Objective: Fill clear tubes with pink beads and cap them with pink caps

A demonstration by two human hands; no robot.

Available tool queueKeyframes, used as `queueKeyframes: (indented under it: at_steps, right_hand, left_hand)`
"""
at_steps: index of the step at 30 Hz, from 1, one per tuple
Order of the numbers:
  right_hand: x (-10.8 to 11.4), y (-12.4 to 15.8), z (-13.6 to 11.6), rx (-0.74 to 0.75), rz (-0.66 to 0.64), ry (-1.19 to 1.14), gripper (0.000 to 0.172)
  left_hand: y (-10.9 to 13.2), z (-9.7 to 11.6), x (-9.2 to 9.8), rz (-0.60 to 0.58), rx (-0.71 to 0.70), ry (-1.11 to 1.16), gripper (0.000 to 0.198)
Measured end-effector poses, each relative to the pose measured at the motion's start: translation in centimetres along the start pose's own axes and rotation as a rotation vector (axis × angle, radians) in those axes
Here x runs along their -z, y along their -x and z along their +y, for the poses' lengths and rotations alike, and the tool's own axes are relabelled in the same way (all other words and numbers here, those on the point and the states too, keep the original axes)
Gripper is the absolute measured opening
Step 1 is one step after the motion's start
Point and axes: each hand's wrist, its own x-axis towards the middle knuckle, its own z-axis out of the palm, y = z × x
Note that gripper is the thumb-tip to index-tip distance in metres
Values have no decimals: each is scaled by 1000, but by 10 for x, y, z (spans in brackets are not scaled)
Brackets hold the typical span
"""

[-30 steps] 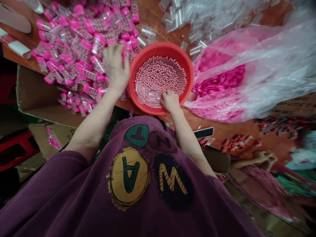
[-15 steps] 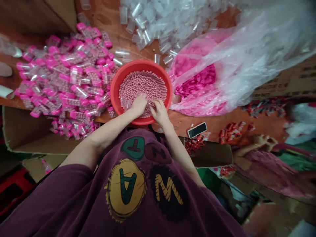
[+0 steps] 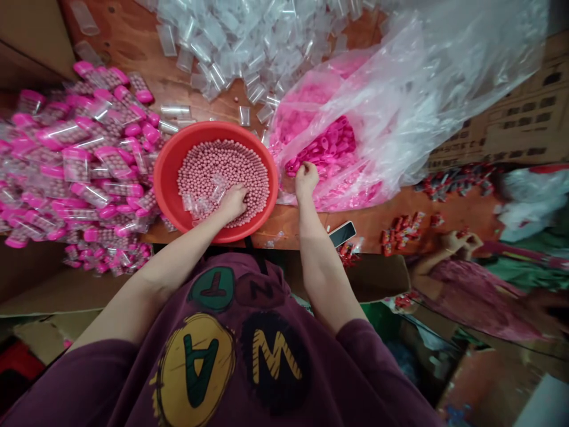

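Observation:
A red plastic bowl (image 3: 169, 172) holds many small pink balls and a few clear little tubes. My left hand (image 3: 233, 203) rests inside it on the balls, fingers curled round something I cannot make out, close to the clear tubes. My right hand (image 3: 306, 178) is outside the bowl at the mouth of a clear plastic bag (image 3: 400, 101) of bright pink caps (image 3: 331, 145). Its fingers are pinched together over the caps.
Filled tubes with pink caps (image 3: 84, 160) are heaped left of the bowl on the wooden table. Empty clear tubes (image 3: 240, 41) lie at the back. A phone (image 3: 342, 233) sits at the table edge. Another person's hands (image 3: 457, 242) work at the right near red packets (image 3: 402, 231).
My right hand left the bowl and went right to the bag of pink caps. My left hand came from the heap of filled tubes into the bowl. The view shifted.

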Motion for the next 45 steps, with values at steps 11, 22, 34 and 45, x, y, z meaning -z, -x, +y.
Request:
queueKeyframes:
  at_steps: [11, 22, 34, 45]
  right_hand:
    - [-20, -29, -12, -7, -2, -3, 13]
    - [21, 17, -10, -181, -16, -798, 24]
    - [29, 118, -123, 511, -361, -575, 39]
    - [60, 157, -155, 822, -483, -262, 41]
  left_hand:
    - [33, -2, 46, 190, 102, 794, 59]
    - [66, 33, 94, -34, 10, 1362, 45]
    - [71, 40, 107, -68, 66, 1361, 56]
    - [73, 38, 102, 12, 135, 1583, 39]
